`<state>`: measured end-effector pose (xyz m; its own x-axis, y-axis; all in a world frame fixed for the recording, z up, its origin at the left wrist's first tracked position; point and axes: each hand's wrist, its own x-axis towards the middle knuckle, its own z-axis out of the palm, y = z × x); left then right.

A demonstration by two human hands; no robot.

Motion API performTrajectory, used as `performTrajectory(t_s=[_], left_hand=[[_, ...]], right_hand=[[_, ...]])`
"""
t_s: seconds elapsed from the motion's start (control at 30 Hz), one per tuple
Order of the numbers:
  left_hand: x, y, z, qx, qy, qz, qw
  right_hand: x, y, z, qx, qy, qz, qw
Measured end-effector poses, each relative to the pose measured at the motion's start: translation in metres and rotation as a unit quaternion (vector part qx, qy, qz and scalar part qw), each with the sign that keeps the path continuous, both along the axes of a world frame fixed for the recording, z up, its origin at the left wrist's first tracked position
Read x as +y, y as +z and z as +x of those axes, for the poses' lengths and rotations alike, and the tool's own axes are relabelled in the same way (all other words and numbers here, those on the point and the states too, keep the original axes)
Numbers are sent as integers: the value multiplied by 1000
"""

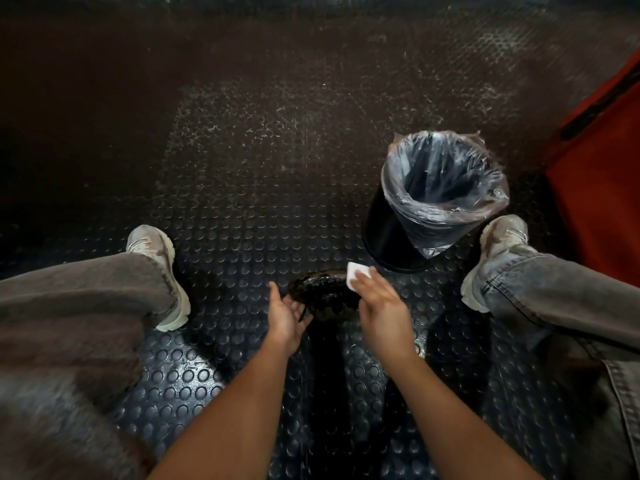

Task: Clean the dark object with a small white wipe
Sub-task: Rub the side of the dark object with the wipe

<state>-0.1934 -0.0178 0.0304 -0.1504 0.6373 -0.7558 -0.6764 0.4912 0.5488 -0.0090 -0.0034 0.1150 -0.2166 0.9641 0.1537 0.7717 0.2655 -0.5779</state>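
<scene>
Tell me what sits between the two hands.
In the head view, the dark object lies between the left hand and the right hand. The right fingers press a small white wipe against its far right edge.

Both bare forearms reach forward and down. The left hand (285,315) is open, palm turned inward (thumb up); the right hand (382,306) lies palm-down, fingers straight.
</scene>
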Motion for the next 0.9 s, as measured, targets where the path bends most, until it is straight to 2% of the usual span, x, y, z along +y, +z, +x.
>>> performTrajectory(t_s=[0.1, 0.17, 0.3, 0.37, 0.47, 0.53, 0.6, 0.67, 0.7, 0.8, 0.9], left_hand=[[-1, -3, -1, 1, -3, -4, 1000], [-1, -4, -2, 2, 0, -10, 1000], [0, -7, -2, -5, 5, -10, 1000], [-1, -7, -2, -6, 4, -9, 1000], [1, -5, -1, -6, 3, -9, 1000], [1, -5, -1, -8, 6, -11, 1000], [0, -5, -1, -6, 4, -12, 1000], [0, -4, -1, -7, 3, -11, 1000], [0, -3, -2, -7, 5, -11, 1000], [1, -3, -2, -8, 7, -16, 1000], [1, -3, -2, -6, 10, -15, 1000]], right_hand=[[3, 2, 7, 111, -190, -93, 971], [16, 5, 7, 116, -238, -135, 955], [33, 19, -6, 89, -152, -113, 978], [28, 17, -13, 37, -59, -50, 996], [13, 1, -2, -30, 44, 22, 998], [4, -6, 5, -2, 25, 14, 1000], [-2, -5, 6, 91, -92, -52, 990], [9, 0, 4, 162, -229, -125, 952], [15, 2, 3, 174, -265, -148, 937], [31, 14, -2, 156, -226, -147, 950], [29, 18, -16, 70, -97, -63, 991]])
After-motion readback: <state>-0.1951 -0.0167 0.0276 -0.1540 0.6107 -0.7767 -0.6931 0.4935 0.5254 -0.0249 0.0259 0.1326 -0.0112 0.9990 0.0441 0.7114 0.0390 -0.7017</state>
